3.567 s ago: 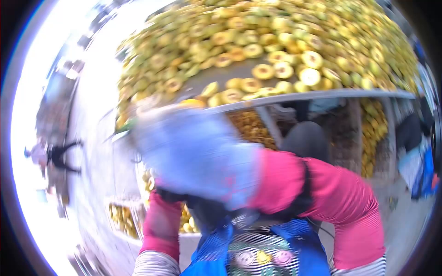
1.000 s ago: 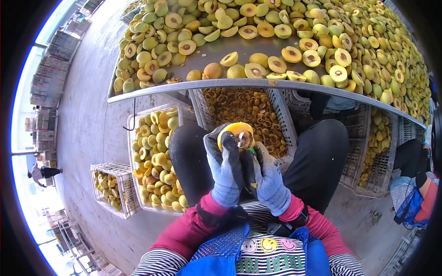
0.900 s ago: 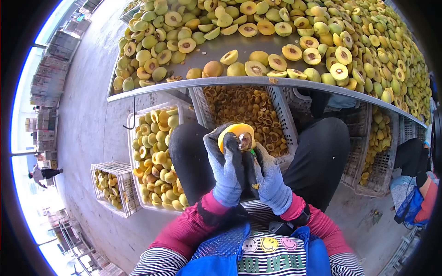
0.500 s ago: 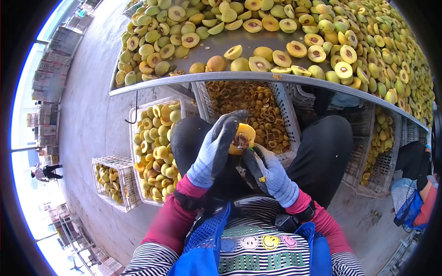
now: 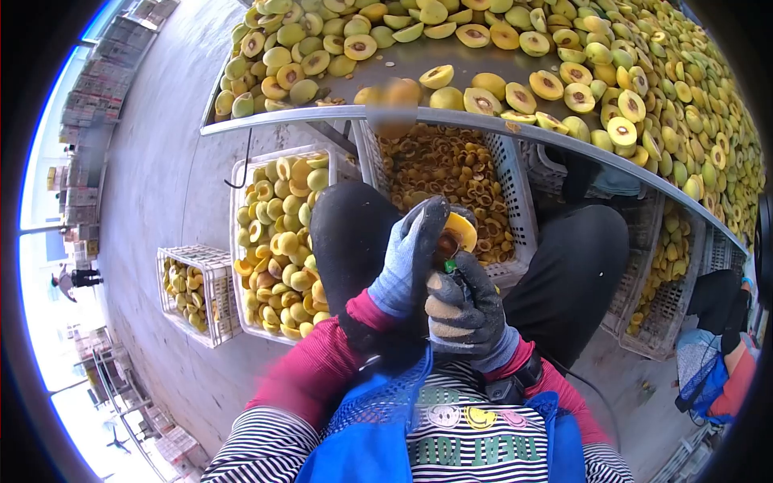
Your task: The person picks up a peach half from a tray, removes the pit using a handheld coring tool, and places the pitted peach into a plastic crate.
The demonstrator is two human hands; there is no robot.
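Note:
My left hand (image 5: 409, 256), in a blue and dark-coated glove, grips a halved yellow peach (image 5: 465, 230), its hollow partly hidden by the fingers. Just below the fruit, my gloved right hand (image 5: 469, 312) is closed around a small pitting tool (image 5: 450, 265). Only a green part of it and a thin piece at the fruit show; the rest is inside the fist. Both hands are close together above my lap. Beyond them, under the table, is a crate (image 5: 523, 211) of peach scraps and cut-out pieces.
A metal table (image 5: 314, 113) heaped with halved peaches spans the top. To the left stand a large white crate (image 5: 239, 173) and a smaller crate (image 5: 228, 294), both holding peach halves. Another person (image 5: 713, 362) sits at the right; a distant person (image 5: 76, 278) is far left.
The view has shifted, and both hands now appear farther right. My right hand has turned, its curled fingers facing me. The peach half has tilted, so less of its cut centre shows.

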